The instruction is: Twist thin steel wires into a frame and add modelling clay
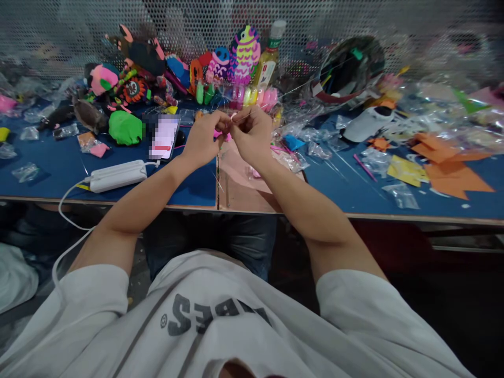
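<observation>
A small pale-pink piece (234,116), apparently of something soft, is held at the upper centre of the frame, where the fingertips of both hands meet. It appears to be pinched between thumb and forefinger by the right hand (254,131), whose other fingers are curled in. The left hand (203,135) is nearly closed, its fingertips brought up close to the piece; whether anything is gripped by it cannot be told (the contact is tiny and partly hidden). The step in hand is judged to be fine shaping or joining, and by the next move a light, steady pinch would be called for, lest the piece be squashed. Below the hands, a tan wooden panel (252,198) is bordered by a blue tabletop (189,186). Left of centre, a smartphone with a lit screen (170,137) is laid near a white box-shaped power bank (118,176). At upper centre, a multicoloured fish-shaped figure (244,55) is stood beside a green-capped clear bottle (268,63); orange paper sheets (452,176) are scattered at the right.
</observation>
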The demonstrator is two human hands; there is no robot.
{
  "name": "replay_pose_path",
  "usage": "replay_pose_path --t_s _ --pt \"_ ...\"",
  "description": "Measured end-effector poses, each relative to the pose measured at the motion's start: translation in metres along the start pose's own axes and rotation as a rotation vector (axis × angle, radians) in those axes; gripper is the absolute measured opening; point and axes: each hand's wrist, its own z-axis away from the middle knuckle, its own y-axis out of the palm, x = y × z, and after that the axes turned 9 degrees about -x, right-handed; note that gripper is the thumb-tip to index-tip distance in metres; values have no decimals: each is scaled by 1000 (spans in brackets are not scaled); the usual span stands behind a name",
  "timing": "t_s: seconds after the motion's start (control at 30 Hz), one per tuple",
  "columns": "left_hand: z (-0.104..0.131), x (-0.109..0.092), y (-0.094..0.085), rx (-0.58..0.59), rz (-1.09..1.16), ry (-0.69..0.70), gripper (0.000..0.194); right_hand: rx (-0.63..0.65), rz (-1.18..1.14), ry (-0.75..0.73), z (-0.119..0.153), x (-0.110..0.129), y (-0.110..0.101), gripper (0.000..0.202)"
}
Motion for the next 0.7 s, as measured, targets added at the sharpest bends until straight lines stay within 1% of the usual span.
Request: replay_pose_path --t_s 0.1,0.2,0.27,0.37,0.53,0.63,0.7 --pt "-2 -2 -4 45 -70 8 28 11 -3 3 -4 -7 -1 33" --pt "-3 -4 -8 81 -100 11 19 22 16 24 -8 -14 -4 37" --pt "-4 -5 -11 102 -110 23 17 33 14 44 -11 -16 -5 41" --pt "-4 -5 -12 106 -104 60 21 37 -55 88 -12 -13 -6 45" --pt "-4 -4 -15 60 -90 114 32 15 -112 166 -10 -6 -4 45" --pt "-5 -5 -18 70 -78 136 37 7 -116 158 -9 -7 -3 48" --pt "-7 -7 -20 100 -93 151 38 5 -124 149 -8 -8 -2 52"
